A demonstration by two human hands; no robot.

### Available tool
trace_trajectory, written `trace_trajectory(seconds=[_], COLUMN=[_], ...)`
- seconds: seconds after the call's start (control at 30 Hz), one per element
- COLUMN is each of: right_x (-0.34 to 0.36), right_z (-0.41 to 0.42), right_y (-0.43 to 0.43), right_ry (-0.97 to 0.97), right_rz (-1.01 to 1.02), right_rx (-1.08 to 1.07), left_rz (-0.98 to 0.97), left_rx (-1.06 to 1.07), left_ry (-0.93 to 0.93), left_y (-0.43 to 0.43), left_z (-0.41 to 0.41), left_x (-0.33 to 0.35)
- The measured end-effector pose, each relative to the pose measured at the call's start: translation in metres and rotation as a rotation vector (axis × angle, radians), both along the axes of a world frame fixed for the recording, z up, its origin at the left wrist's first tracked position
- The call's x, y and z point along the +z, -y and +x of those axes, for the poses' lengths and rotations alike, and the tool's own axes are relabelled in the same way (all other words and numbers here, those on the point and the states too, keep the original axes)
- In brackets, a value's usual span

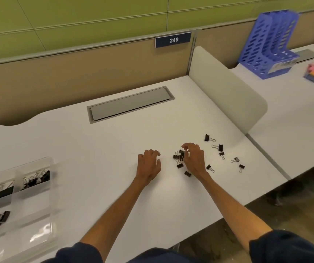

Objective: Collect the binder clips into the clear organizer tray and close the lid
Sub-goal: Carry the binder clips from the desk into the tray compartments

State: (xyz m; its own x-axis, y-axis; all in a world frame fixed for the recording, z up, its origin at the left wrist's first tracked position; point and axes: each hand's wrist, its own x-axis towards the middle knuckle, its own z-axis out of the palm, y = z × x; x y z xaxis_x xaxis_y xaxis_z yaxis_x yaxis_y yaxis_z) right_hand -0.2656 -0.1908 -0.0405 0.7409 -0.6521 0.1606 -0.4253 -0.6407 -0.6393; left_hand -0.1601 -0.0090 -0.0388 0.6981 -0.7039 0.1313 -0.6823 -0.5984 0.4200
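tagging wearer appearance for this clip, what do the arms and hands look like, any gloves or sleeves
The left hand and right hand are bare: no gloves, and no ring, watch or wristband shows. The left sleeve and right sleeve are short, plain and dark navy, seen at the bottom of the view.

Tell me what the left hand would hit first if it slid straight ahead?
Only bare desk lies just ahead of the left hand; going on, it would probably reach the grey cable hatch, though depth is hard to judge.
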Motion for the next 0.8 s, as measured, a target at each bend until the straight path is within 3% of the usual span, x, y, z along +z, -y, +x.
trace_trajectory(seconds=[0.47, 0.8], right_x=[-0.01, -0.02], right_z=[-0.059, -0.09], right_y=[0.112, 0.166], right_ry=[-0.028, -0.12], right_rz=[-0.051, -0.216], right_rx=[-0.173, 0.029], left_rz=[0.025, 0.099], left_rx=[-0.215, -0.288], left_ry=[-0.037, -0.022], left_y=[0.127, 0.195], left_z=[-0.026, -0.036], left_x=[0.002, -0.003])
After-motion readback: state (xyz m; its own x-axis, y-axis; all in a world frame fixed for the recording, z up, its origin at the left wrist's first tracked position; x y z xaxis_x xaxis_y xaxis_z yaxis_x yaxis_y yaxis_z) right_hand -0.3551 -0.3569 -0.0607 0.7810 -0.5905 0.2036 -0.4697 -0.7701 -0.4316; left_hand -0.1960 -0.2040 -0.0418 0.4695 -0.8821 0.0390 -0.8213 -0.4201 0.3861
